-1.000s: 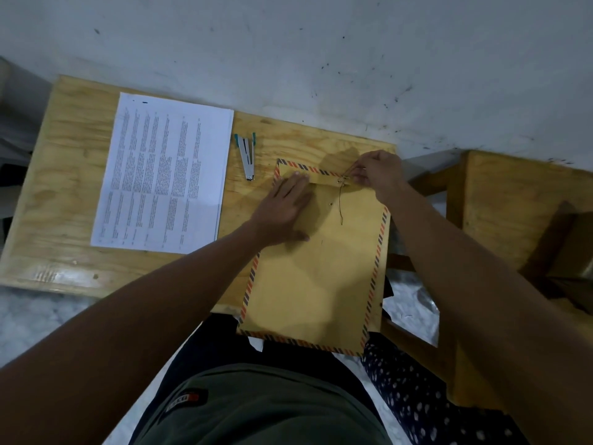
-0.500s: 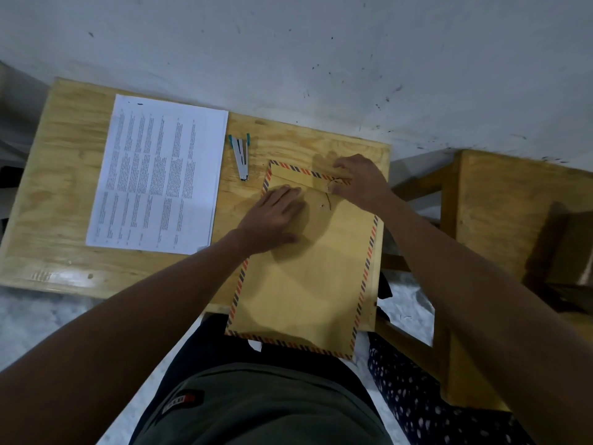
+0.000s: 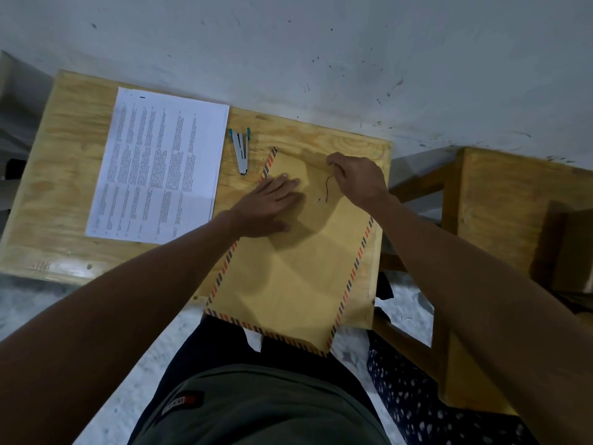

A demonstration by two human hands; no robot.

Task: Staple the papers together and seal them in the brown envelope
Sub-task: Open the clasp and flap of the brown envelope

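From the head view, the brown envelope (image 3: 298, 261) lies on the pale plywood table (image 3: 57, 187), its near end hanging over the table's front edge above the person's lap. It is smooth kraft paper, rectangular, with a red-and-blue striped border down both long sides. The left hand (image 3: 269, 208) lies flat on it, fingers spread, gripping nothing. The right hand (image 3: 356, 179) pinches the top of a thin dark string (image 3: 328, 189), which dangles in a wavy line beside a small metal eyelet (image 3: 318, 199). Half a second ago the flap (striped along its edge) still lay closed at the far end and that hand pressed on it; now the flap's striped edge has gone from sight and the string is lifted clear. Left of the envelope, just apart from it, lies a slim metal stapler (image 3: 241, 150) with teal tips, and beyond that the white printed papers (image 3: 160, 165), flat and square-cornered. Right of the envelope stands a second wooden table (image 3: 513, 213); both forearms hide part of the envelope's edges.
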